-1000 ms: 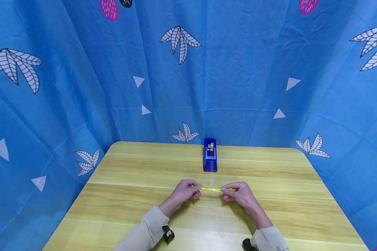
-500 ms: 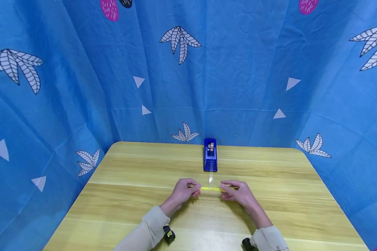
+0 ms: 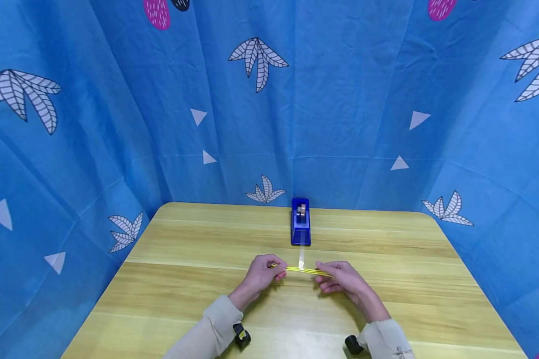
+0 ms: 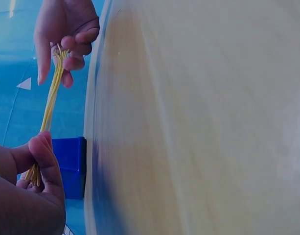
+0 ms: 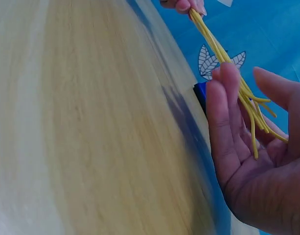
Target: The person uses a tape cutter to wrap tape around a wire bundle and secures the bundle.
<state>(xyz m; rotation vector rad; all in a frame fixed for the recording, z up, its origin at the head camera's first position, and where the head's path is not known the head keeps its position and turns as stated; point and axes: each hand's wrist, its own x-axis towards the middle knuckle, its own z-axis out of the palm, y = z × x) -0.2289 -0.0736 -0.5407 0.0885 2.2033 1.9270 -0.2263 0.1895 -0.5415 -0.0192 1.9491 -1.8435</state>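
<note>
A bundle of thin yellow strands (image 3: pixel 309 270) stretches between the hands above the table. My left hand (image 3: pixel 261 273) pinches its left end between thumb and fingers; strand ends stick out below that grip in the left wrist view. At the other end, loose strands (image 5: pixel 257 115) lie against the fingers of my right hand (image 3: pixel 345 280), whose thumb stands away from them in the right wrist view. A clear strip of tape (image 3: pixel 302 255) runs from the blue tape dispenser (image 3: pixel 301 224) toward me, its near end at the bundle's middle. Whether it sticks there I cannot tell.
The dispenser stands near the back edge of the wooden table (image 3: pixel 184 239). A blue patterned curtain (image 3: pixel 341 99) hangs behind and on both sides. Dark devices are strapped at both wrists, the left one (image 3: pixel 241 336) low over the table.
The tape end met the bundle, then lay short and folded behind it, and now reaches it again. My right hand has loosened, its thumb lifting off the strands. My left hand has barely moved.
</note>
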